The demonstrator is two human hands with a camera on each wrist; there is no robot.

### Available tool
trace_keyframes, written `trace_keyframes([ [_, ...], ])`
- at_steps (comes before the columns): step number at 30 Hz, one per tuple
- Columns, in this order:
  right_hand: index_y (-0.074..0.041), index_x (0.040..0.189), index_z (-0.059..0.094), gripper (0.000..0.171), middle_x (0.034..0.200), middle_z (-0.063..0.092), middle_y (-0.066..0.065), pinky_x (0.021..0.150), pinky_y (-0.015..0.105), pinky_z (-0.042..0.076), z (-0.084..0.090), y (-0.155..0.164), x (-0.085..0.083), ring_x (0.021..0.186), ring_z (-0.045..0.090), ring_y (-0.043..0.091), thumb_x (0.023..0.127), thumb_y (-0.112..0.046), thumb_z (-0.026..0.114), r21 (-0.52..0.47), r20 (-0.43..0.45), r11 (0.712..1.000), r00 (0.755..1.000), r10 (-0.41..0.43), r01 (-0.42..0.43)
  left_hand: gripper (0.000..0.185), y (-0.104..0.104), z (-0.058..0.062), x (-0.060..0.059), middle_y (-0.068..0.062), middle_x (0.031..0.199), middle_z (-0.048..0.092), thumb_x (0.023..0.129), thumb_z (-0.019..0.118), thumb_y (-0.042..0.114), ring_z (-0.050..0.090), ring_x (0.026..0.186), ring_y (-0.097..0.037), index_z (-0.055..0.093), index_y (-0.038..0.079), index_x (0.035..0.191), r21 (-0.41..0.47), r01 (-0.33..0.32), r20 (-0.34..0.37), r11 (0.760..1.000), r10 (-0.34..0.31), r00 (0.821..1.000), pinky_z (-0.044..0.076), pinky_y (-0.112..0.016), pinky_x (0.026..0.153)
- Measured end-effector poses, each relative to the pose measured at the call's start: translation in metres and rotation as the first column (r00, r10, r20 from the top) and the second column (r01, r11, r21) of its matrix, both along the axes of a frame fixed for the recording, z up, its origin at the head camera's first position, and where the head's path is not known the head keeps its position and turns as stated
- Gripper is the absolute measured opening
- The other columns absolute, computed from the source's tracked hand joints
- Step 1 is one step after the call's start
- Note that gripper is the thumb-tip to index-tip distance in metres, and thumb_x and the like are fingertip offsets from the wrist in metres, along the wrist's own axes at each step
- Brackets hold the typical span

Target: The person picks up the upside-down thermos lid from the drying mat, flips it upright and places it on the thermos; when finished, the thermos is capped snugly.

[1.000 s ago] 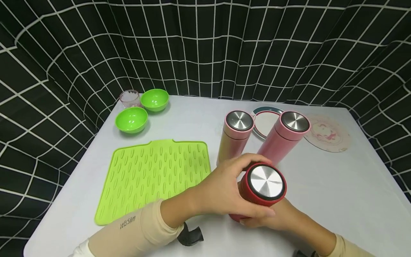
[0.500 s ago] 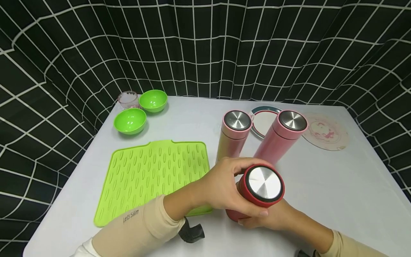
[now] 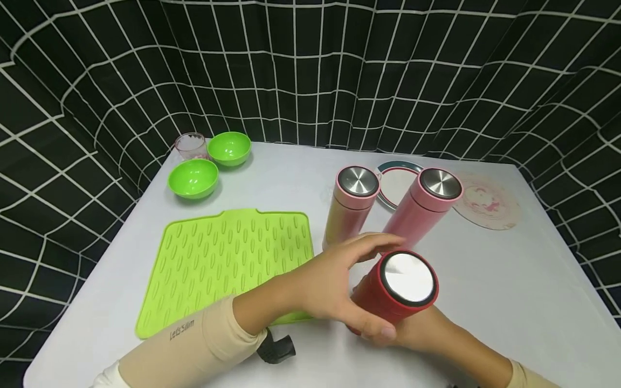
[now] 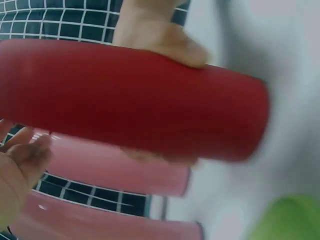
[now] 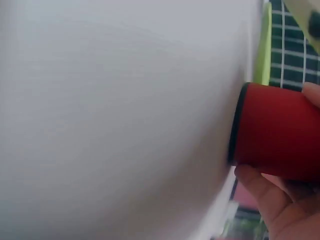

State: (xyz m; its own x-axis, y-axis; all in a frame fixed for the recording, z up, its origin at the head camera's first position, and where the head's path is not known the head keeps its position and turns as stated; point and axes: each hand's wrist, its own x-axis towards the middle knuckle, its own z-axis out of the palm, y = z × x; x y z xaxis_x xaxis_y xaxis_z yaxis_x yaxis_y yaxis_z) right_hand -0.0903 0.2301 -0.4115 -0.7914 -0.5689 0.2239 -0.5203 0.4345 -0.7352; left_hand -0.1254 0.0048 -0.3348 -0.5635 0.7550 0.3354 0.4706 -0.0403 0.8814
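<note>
A red thermos flask (image 3: pixel 383 302) with a silver lid leans to the right in the head view. My right hand (image 3: pixel 427 328) grips its lower body; in the right wrist view, fingers (image 5: pixel 270 195) lie along its side near the dark-edged base. Around the upper part my left hand (image 3: pixel 330 280) makes a loose C, with a gap between palm and flask. In the left wrist view its fingers (image 4: pixel 30 155) are beside the flask's edge. Behind stand a pink-and-yellow thermos (image 3: pixel 346 213) and a pink thermos (image 3: pixel 417 215).
A green ridged mat (image 3: pixel 228 264) lies left of the flasks. Two green bowls (image 3: pixel 194 178) and a clear glass (image 3: pixel 191 145) are at the back left. A rimmed plate (image 3: pixel 395 186) and a flat pink-patterned disc (image 3: pixel 487 205) lie at the back right.
The red thermos has tilted, its lid shifting right and slightly nearer. My left hand has moved a little left and its hold has loosened. My right hand keeps its grip.
</note>
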Motion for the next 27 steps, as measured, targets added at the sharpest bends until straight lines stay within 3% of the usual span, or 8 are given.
trace_keyframes([
  [5,-0.019,0.120,0.063,0.062,0.109,0.068,-0.005,0.079,0.024,0.051,-0.003,0.034,0.004,0.093,0.064,0.013,0.066,-0.011,0.092,-0.105,0.078,0.989,0.992,-0.096,0.104,0.082,-0.027,-0.019,0.009,0.009,0.148,0.036,0.081,0.080,0.020,0.037,0.135,-0.008,0.033,0.020,0.148,-0.020,0.004,0.010,1.000,-0.003,1.000,0.032,-0.031,0.110],
  [8,-0.015,0.121,0.063,0.062,0.110,0.068,-0.002,0.081,0.022,0.051,-0.002,0.059,0.003,0.096,0.064,0.013,0.066,-0.004,0.091,-0.102,0.121,0.978,0.978,-0.167,0.180,0.074,-0.046,-0.030,0.011,0.013,0.146,0.038,0.084,0.075,0.017,0.044,0.130,-0.007,0.036,0.022,0.146,-0.126,-0.021,0.056,0.992,0.028,0.998,0.034,-0.032,0.109],
  [12,-0.005,0.121,0.063,0.061,0.110,0.069,0.002,0.080,0.020,0.051,0.003,0.092,-0.001,0.096,0.064,0.012,0.066,0.004,0.088,-0.072,0.149,0.959,0.954,-0.260,0.273,0.065,-0.064,-0.038,0.011,0.017,0.141,0.042,0.087,0.066,0.007,0.055,0.118,-0.004,0.038,0.025,0.143,-0.250,-0.090,0.128,0.964,0.125,0.984,0.042,-0.038,0.102],
  [18,-0.004,0.127,0.052,0.066,0.111,0.062,-0.004,0.071,0.024,0.053,0.003,0.128,-0.029,0.095,0.059,0.007,0.071,-0.003,0.087,0.092,0.132,0.917,0.908,-0.398,0.389,0.059,-0.082,-0.043,0.005,0.018,0.136,0.046,0.089,0.064,0.007,0.058,0.114,-0.009,0.039,0.025,0.140,-0.320,-0.174,0.107,0.931,0.218,0.970,0.049,-0.044,0.092],
  [24,-0.006,0.135,0.037,0.070,0.120,0.050,0.002,0.072,0.024,0.052,0.004,0.154,-0.058,0.102,0.049,0.009,0.080,-0.011,0.081,0.178,0.172,0.892,0.879,-0.444,0.416,0.059,-0.090,-0.044,0.002,0.017,0.133,0.049,0.091,0.066,0.016,0.058,0.116,-0.012,0.038,0.028,0.142,-0.377,-0.177,0.078,0.909,0.221,0.972,0.049,-0.041,0.094],
  [27,-0.007,0.135,0.037,0.069,0.121,0.048,0.004,0.073,0.024,0.052,0.004,0.160,-0.068,0.103,0.048,0.011,0.081,-0.012,0.080,0.184,0.187,0.894,0.879,-0.439,0.408,0.060,-0.093,-0.045,0.003,0.014,0.133,0.050,0.090,0.067,0.016,0.058,0.116,-0.013,0.039,0.027,0.142,-0.397,-0.170,0.075,0.902,0.217,0.973,0.050,-0.040,0.092],
])
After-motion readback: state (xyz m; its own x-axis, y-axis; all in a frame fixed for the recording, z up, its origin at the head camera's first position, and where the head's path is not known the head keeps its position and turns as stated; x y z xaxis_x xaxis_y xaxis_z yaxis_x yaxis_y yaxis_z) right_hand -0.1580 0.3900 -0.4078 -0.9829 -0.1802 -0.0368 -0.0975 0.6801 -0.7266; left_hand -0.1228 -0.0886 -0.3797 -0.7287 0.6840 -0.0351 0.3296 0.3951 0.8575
